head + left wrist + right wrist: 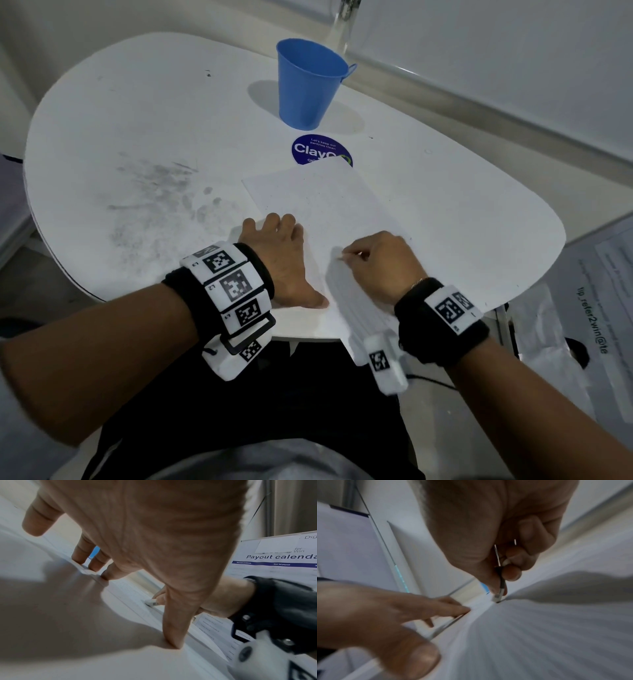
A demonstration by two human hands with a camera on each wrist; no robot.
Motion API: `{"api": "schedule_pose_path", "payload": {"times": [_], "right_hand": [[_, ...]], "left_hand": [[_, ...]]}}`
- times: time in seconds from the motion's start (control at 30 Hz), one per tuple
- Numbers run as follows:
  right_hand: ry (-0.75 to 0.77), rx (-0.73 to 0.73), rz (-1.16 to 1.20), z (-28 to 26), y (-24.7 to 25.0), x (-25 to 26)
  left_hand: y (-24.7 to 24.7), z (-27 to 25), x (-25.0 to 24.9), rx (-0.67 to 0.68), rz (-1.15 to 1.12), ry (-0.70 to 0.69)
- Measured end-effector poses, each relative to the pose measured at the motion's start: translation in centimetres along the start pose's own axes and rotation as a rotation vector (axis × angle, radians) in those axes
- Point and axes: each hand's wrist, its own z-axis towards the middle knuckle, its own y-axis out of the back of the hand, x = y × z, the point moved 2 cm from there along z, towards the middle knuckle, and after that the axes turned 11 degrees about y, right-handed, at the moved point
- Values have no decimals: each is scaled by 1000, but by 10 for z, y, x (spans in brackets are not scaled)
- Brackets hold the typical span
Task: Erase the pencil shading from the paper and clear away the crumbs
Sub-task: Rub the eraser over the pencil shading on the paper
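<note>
A white sheet of paper (325, 205) lies tilted on the white table (137, 102), its near corner hanging over the front edge. My left hand (281, 246) presses flat on the paper's left edge, fingers spread and thumb out. My right hand (373, 260) pinches a small white eraser (342, 256) against the near part of the sheet. The left wrist view shows the eraser (151, 602) tip touching the paper (130, 592) just beyond my thumb. In the right wrist view, thumb and forefinger hold the eraser (498, 596) on the paper (539, 635). Only faint grey marks show on the sheet.
A blue cup (308, 82) stands at the table's far middle, behind a round blue sticker (315, 149) partly under the paper. Grey smudges (154, 198) cover the table left of my left hand. Printed sheets (599, 308) lie off the table's right.
</note>
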Motion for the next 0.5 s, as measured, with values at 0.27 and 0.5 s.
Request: {"api": "schedule_pose_path", "payload": {"times": [0.27, 0.5], "right_hand": [[52, 44, 27, -4, -11, 6], [125, 146, -12, -12, -17, 21]], "left_hand": [[-1, -1, 0, -13, -13, -1], [0, -2, -2, -15, 14, 7]]}}
